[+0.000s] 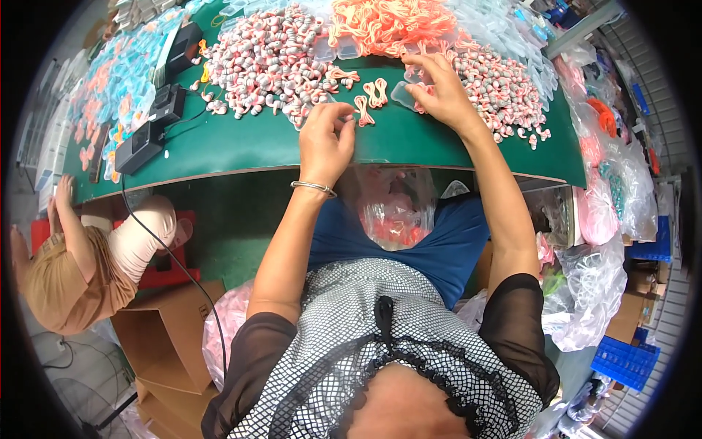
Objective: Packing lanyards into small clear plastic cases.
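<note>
Partly hidden clear case point(401, 96), right hand point(446, 96) overlapping

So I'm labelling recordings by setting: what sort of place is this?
Probably a workshop for handwork: the green table bears heaps of small grey-and-pink pieces and orange cords, another person sits near its left end, and clear plastic bags crowd the right side.

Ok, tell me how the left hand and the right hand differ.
The left hand has a silver bracelet at its wrist; the right hand has none. The left hand's fingers curl in; the right hand's thumb and forefinger stand apart. The left hand is beside a peach cord bundle; the right hand, by a clear plastic piece. Both are ungloved, over the green table.
</note>
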Demonstrator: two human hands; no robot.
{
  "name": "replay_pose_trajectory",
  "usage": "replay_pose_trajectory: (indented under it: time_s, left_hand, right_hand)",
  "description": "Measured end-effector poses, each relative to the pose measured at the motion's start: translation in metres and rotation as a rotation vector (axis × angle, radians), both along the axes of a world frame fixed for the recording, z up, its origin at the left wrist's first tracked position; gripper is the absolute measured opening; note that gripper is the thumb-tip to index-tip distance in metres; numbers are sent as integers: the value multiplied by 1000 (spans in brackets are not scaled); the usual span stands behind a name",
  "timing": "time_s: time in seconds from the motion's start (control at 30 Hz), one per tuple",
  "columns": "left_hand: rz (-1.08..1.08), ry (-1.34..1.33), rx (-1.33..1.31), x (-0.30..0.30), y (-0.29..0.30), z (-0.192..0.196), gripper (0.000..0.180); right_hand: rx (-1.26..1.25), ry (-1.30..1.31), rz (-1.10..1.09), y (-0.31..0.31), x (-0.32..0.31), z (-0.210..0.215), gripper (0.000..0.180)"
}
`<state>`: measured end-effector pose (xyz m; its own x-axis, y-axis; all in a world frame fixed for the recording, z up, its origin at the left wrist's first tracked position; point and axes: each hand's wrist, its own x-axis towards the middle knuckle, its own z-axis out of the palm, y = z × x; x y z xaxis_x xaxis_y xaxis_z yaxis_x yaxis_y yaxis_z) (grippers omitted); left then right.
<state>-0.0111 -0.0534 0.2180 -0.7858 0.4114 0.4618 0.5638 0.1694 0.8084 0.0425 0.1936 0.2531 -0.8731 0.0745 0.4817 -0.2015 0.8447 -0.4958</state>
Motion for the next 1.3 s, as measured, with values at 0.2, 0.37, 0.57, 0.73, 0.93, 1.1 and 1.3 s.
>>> replay_pose_trajectory:
  time_s: [0.2, 0.37, 0.57, 0.73, 0.93, 1.1, 1.3]
  left_hand:
    - [-27, 3, 53, -1, 3, -6, 17]
    - [-54, -19, 49, -1, 1, -7, 18]
    - [-128, -105, 29, 0, -3, -3, 18]
    - [-167, -103, -23, 8, -3, 8, 16]
    - [-188, -143, 32, 18, -2, 4, 14]
    - [-225, -126, -12, 27, 3, 8, 13]
    - [-307, -33, -5, 38, 17, 10, 14]
  right_hand:
    - [-363, 61, -46, 2, 4, -2, 34]
    - [-360, 243, -27, -2, 23, 3, 27]
    - [377, 279, 105, -62, 76, 5, 23]
    - [349, 158, 113, -78, 85, -19, 20]
    - [341, 211, -307, -35, 97, -14, 19]
    - [531, 80, -602, -12, 107, -11, 13]
    - [515, 8, -644, -21, 108, -10, 11]
